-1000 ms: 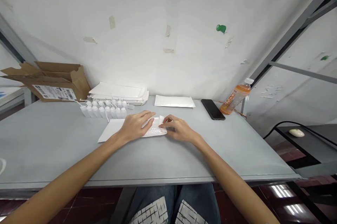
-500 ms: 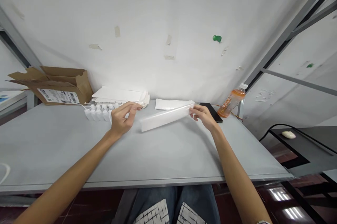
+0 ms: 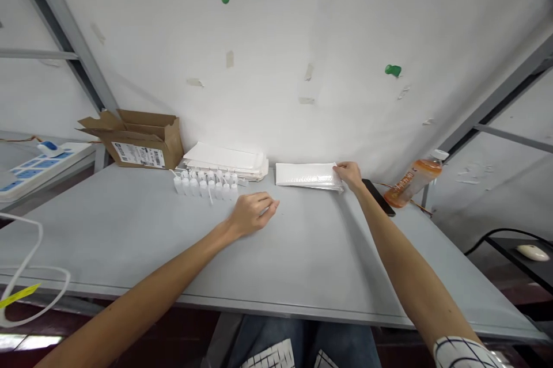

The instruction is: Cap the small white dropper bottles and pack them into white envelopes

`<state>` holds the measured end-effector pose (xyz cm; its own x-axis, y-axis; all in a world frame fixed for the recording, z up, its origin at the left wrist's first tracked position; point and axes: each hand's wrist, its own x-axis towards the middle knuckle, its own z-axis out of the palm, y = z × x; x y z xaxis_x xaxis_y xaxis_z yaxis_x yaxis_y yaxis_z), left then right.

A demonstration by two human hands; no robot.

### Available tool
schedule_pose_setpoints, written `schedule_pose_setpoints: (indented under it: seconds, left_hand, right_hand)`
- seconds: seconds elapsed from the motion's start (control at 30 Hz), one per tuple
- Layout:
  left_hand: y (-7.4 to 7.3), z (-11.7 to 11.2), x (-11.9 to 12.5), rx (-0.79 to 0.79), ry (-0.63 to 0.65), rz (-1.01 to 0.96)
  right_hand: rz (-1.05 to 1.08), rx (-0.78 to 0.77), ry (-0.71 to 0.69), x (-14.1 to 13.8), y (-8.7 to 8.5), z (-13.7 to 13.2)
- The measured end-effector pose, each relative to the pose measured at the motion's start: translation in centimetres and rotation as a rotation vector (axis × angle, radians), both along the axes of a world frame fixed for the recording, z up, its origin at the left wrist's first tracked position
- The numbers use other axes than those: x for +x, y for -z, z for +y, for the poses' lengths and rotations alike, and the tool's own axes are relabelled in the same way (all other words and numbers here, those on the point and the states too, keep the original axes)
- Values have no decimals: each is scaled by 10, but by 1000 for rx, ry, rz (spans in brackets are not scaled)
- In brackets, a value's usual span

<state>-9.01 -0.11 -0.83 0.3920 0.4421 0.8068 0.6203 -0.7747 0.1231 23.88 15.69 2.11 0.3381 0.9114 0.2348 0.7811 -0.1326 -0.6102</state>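
grey tabletop [image 3: 129, 247] under a white taped-up wall [image 3: 276, 28], and everything i'm working with sits along its far edge. my right hand [image 3: 349, 174] is out at the right end of the flat white padded packet [image 3: 306, 174], fingers pressed together over its corner. i can't tell whether my thumb pinches under it. the packet lies flat on the table, a short way right of the stack of white sheets [image 3: 224, 160]. my left hand [image 3: 251, 214] rests on the bare grey surface holding nothing, fingers loosely together and slightly curled, just in front of the cluster of small white squeeze bottles [image 3: 205, 185].

those bottles are what worry me: they look light and stand close together, so a careless sweep of my left hand could topple several at once. the black phone [image 3: 378, 197] sits just right of my right hand, and if i shoved the packet that way, it could skid into the phone. past that, the orange drink bottle [image 3: 412, 186] could go over if my forearm swung wide. the packet's slick face might also slip if my grip stays this light.
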Motion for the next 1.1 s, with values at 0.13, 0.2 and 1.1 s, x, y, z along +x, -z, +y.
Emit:
schedule_pose_setpoints:
  seconds: [0.13,0.2,1.1]
  left_hand:
    - [3,-1,1,-39,8,35]
    - [3,-1,1,-48,13,38]
    - [-28,16,-37,198,-187,-357]
  right_hand:
    - [-344,-143,100,-23,15,6]
    - [-476,-165,93,-32,23,3]
    - [-495,154,-800,-192,-33,-35]
